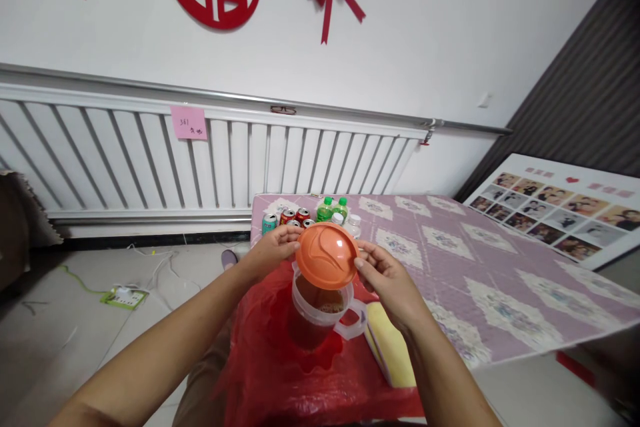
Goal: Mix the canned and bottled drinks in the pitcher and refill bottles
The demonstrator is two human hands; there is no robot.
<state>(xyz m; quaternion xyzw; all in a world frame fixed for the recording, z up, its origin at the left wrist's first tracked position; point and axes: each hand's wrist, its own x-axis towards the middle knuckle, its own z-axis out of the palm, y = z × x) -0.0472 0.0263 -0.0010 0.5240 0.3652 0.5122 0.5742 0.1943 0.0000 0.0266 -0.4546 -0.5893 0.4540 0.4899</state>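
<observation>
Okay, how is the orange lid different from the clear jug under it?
The lid is solid orange; the jug is see-through plastic with dark liquid inside. The lid is tilted, held up by the left hand and right hand; the jug stands upright on the red sheet, open. The lid is flat; the jug is deep, with a handle. Both are round.

Glossy orange plastic lid [327, 255], clear plastic jug [320, 310], shiny red plastic sheet [280, 367], matt patterned tablecloth [475, 267]
</observation>
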